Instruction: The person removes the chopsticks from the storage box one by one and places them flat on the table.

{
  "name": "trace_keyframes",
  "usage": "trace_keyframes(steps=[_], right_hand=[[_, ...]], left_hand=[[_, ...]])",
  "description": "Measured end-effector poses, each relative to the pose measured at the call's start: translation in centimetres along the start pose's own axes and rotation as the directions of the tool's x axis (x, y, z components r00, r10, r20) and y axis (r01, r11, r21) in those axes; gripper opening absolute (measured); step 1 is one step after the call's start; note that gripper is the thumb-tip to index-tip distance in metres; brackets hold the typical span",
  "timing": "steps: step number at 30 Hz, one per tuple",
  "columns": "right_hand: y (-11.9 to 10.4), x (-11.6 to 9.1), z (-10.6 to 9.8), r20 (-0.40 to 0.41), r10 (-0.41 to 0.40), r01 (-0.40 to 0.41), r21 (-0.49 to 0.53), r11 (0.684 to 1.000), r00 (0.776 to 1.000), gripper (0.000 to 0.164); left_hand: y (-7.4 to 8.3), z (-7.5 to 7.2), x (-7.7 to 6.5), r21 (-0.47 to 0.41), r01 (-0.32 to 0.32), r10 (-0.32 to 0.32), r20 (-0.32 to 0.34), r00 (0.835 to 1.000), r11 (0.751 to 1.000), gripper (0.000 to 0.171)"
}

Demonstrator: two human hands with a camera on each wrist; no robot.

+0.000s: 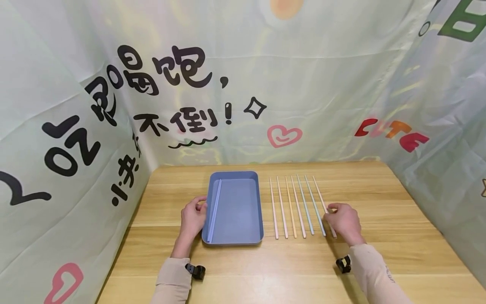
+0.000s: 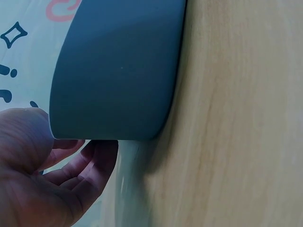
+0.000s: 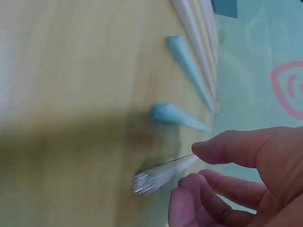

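Observation:
My left hand point(image 1: 193, 217) is at the left side of a blue rectangular tray point(image 1: 237, 243), its thumb and fingers gripping the wall near the rim. Up close in the left wrist view, the fingers meet the outside of the tray point(image 2: 113, 85) and the thumb tip is hidden behind it. Two lilac chopsticks point(image 1: 215, 207) lie side by side along the tray's left inner edge. On the right, my right hand point(image 1: 344, 219) pinches a pale pink chopstick point(image 1: 319, 192), the rightmost of a row. In the right wrist view, that chopstick point(image 3: 163, 176) runs between thumb and fingers.
Left of the pinched chopstick, several more lie roughly parallel on the wooden table point(image 1: 243, 270): two light blue ones point(image 1: 309, 202), a yellow one point(image 1: 290, 207) and pale pink ones point(image 1: 274, 207). A printed fabric backdrop point(image 1: 322, 93) hangs at the back and both sides.

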State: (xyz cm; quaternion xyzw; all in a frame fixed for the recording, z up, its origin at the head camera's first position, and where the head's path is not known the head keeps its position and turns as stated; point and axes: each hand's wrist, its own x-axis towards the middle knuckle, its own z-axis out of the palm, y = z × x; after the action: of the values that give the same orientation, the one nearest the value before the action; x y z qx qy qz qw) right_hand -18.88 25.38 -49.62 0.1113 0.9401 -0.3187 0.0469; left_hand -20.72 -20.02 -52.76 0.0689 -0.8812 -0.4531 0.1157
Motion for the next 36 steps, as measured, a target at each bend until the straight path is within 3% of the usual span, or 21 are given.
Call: trace_keyframes(steps=[5,13,25,36], right_hand=[[-2.0,-0.2,0.3,-0.044,-0.057,0.059,0.029,0.998,0.997,0.05],[-6.2,-0.6,1.9,-0.055,-0.125,0.133,0.188,0.973,0.991,0.044],[-11.0,-1.3,5.5,0.004,-0.151,0.14,0.342,0.929,0.989,0.04],[-14.7,-2.4,8.3,0.013,-0.195,0.175,0.381,0.908,0.981,0.033]], left_hand=[[-0.1,-0.1,0.0,0.004,-0.004,0.004,-0.001,1.0,1.0,0.026],[-0.3,0.0,0.0,0.001,-0.015,0.015,-0.008,1.0,1.0,0.026],[-0.4,0.1,0.0,-0.005,-0.016,0.016,-0.012,1.0,1.0,0.026],[-0.3,0.2,0.0,0.001,-0.012,0.012,-0.001,1.0,1.0,0.026]])
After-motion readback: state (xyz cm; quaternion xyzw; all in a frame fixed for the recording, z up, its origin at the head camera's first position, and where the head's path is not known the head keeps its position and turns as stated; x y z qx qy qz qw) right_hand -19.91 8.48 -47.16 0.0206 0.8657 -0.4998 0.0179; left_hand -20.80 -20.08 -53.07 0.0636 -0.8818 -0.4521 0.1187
